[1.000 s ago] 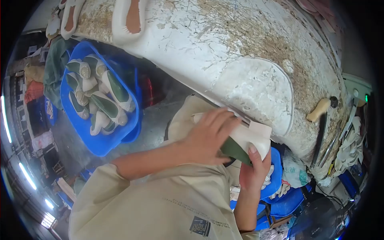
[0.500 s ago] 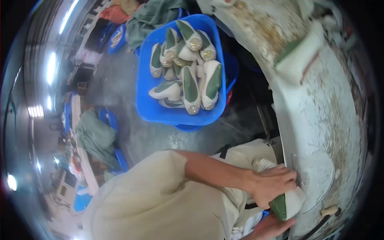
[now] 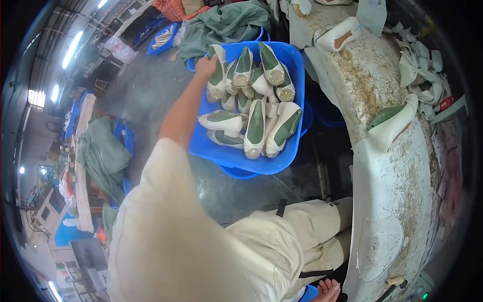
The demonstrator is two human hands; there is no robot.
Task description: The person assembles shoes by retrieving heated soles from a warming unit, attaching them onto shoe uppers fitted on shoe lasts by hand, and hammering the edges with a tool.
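Note:
My left hand (image 3: pixel 205 66) is at the upper left rim of a blue basin (image 3: pixel 298 65), closed on the heel end of a white shoe with a green insole (image 3: pixel 217 76). That shoe's toe points down among several similar shoes with shiny round toe ornaments, such as one at the front (image 3: pixel 255 128). At the bottom edge, my right hand (image 3: pixel 328 291) is partly in view near the worktable, its fingers loosely curled and apart with nothing visible in them.
A worn white worktable (image 3: pixel 375 191) runs down the right side. On it lie a white shoe with a green insole (image 3: pixel 397 123), another white shoe piece (image 3: pixel 338 34) and a tool with a pale handle (image 3: pixel 396 280). Green cloth (image 3: pixel 226 27) lies behind the basin.
The view has turned toward the basin. My left hand has moved from beside the worktable to the basin with a shoe. My right hand no longer touches a shoe.

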